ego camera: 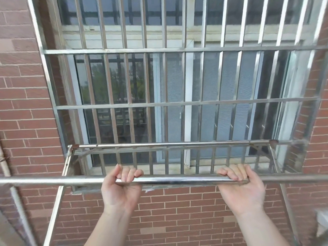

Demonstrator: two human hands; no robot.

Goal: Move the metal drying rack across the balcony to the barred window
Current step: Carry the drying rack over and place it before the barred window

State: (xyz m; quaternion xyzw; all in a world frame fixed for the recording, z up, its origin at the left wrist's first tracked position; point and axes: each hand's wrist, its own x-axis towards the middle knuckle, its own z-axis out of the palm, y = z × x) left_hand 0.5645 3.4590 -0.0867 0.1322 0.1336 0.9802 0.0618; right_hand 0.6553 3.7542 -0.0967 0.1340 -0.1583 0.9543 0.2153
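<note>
The metal drying rack [174,145] is a shiny steel frame with two long top rails and slanted legs. Its far rail lies close against the barred window [184,103], whose steel grille fills the upper view. My left hand [121,188] grips the near rail from below, palm up, fingers curled over it. My right hand [242,189] holds the same rail the same way, about a forearm's length to the right. The rack's feet are out of view.
A red brick wall [26,121] surrounds the window and runs below the sill. A pale pipe [5,167] runs down the wall at the far left. A white object [322,222] shows at the right edge.
</note>
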